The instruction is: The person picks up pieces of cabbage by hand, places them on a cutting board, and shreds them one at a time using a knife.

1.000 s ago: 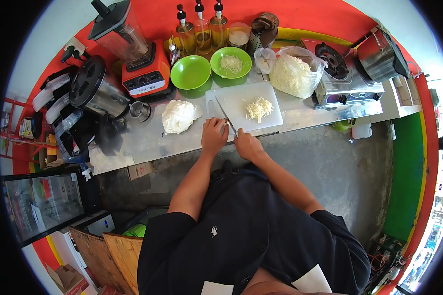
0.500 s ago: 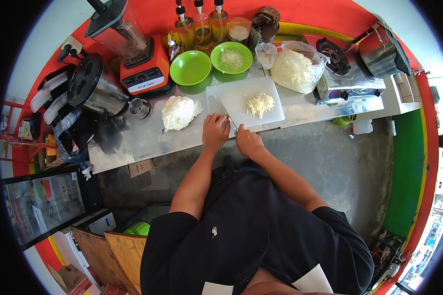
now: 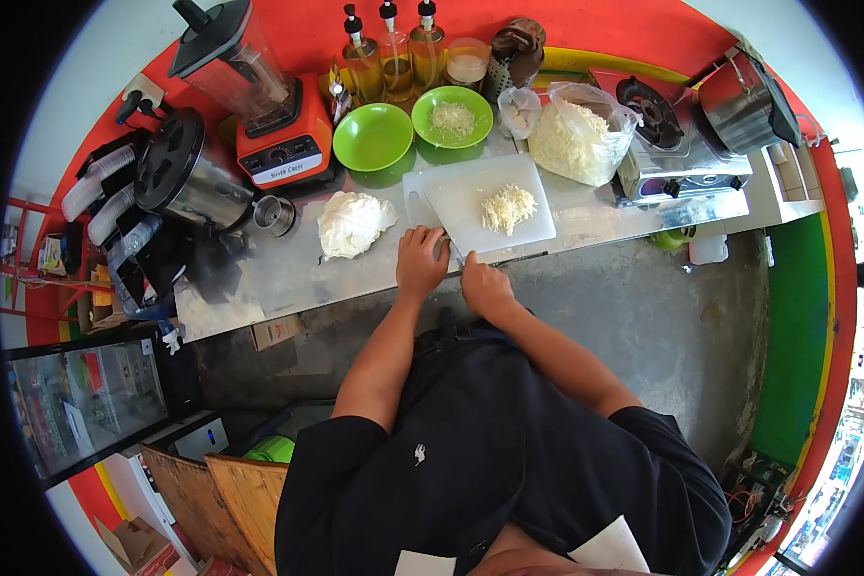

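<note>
Knife: a short stretch of the knife [image 3: 453, 253] blade shows between the 2 hands, at the near left corner of the cutting board [image 3: 470, 187]; the handle is hidden.
Right hand: the right hand [image 3: 483, 283] is closed around the knife handle, just off the near edge of the board, above the near edge of the counter [image 3: 278, 278].
Left hand: the left hand [image 3: 420, 257] lies knuckles up on the board's near left corner, fingers curled down, touching the board. Whether it grips anything underneath cannot be told.
Board: white, lying near the middle of the counter's near edge, its handle hole at the far left corner.
On the board: 1 loose pile of shredded cabbage [image 3: 507, 206] toward the right side, apart from both hands.
Left of the board: a pale cabbage chunk [image 3: 352, 222] lies on the bare steel, near the left hand but not touching it.
Behind the board: 2 green bowls, the empty bowl [image 3: 372, 137] on the left and the bowl with shreds [image 3: 451, 117] just beside it.
Far right of the board: a clear plastic bag [image 3: 574, 139] full of shreds, touching the gas stove [image 3: 672, 134].
Far edge: 3 pump bottles [image 3: 394, 53] in a row.
Far left corner: an orange blender [image 3: 269, 106] beside a steel drum appliance [image 3: 187, 173].
</note>
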Available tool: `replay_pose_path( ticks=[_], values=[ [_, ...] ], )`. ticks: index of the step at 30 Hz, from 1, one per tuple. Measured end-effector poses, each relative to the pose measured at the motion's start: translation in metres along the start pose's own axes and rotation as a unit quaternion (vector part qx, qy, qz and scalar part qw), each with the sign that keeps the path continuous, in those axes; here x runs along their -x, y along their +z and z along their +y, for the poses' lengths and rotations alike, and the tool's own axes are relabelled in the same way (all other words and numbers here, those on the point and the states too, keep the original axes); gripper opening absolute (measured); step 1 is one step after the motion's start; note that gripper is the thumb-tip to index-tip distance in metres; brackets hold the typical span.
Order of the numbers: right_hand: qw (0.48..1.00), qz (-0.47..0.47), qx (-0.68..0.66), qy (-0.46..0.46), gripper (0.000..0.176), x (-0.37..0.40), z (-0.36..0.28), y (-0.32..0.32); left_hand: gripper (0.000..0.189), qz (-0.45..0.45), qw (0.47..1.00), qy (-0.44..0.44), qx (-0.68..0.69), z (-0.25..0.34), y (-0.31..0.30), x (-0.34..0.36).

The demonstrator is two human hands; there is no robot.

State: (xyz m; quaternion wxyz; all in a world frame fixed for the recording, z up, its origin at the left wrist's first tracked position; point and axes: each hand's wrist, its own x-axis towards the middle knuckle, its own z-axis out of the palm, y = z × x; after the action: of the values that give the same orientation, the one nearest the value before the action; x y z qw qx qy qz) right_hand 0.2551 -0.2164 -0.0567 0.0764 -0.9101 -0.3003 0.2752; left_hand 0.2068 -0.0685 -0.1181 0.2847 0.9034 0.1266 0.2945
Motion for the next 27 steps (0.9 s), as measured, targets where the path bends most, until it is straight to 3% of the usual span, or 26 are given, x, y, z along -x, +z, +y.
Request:
replay_pose_path(
  ticks=[27],
  values=[
    [1.0, 0.019, -0.016, -0.017, 0.018, -0.0048, 0.0018, -0.0027, 0.014, -0.003, 1.0, 0.012, -0.007, 0.0017, 0.0006, 0.0007]
  ],
)
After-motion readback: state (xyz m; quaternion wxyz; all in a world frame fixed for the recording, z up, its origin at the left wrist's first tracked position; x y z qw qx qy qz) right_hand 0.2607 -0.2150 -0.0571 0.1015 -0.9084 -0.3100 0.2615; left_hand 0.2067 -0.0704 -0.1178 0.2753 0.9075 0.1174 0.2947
